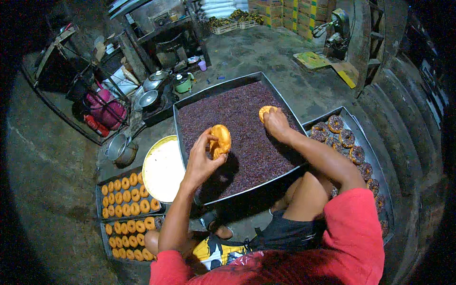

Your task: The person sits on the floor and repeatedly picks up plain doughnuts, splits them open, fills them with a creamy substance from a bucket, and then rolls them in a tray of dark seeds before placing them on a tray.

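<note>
Between the thumb and fingers of my left hand (203, 159) is a golden doughnut (220, 138), tipped on edge above a large metal tray (260, 186). A second doughnut seems to be in the same grip, partly hidden behind my fingers. Dark chocolate sprinkles (232, 104) fill the tray in a deep layer. Toward the tray's far right, my right hand (277, 123) grips another doughnut (267, 113) by its near side, at or just above the sprinkles; whether it touches them I cannot tell.
At left stand a round basin of white cream (164, 170) and two trays of plain doughnuts (126, 195). Sprinkle-coated doughnuts (347, 138) lie in a metal tray (380, 176) on my right. Beyond are a steel pot (121, 151), a green pot (183, 83), a pink gas cylinder (105, 108) and stacked cartons (304, 19).
</note>
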Action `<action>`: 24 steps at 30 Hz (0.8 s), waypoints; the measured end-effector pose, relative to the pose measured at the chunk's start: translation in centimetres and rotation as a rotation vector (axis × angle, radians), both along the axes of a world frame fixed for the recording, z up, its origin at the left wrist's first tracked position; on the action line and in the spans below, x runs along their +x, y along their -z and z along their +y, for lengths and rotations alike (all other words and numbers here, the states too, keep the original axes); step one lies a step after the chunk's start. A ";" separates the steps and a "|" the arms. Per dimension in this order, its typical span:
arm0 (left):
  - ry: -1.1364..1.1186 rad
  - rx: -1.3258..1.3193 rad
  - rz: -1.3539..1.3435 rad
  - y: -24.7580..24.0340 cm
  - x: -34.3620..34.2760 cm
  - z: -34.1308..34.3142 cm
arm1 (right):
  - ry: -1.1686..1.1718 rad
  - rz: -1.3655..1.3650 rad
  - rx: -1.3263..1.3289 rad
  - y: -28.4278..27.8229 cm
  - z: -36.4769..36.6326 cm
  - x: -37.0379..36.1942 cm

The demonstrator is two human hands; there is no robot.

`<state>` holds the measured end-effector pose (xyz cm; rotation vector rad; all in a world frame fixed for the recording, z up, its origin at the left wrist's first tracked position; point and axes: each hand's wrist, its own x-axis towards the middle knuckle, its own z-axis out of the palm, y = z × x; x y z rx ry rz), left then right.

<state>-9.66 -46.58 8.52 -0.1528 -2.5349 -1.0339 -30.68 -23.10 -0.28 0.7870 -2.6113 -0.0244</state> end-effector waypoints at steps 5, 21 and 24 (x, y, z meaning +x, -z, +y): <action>0.184 -0.228 0.207 2.8 -8.0 5.2 | -0.033 -0.339 -0.234 -3.3 2.9 -3.2; 0.405 -0.555 -0.017 7.1 -9.9 5.2 | 0.944 -0.436 -1.568 -0.6 47.1 30.1; 0.340 -0.673 -0.063 7.2 -9.6 4.3 | 1.306 -0.646 -1.304 -0.9 48.5 35.0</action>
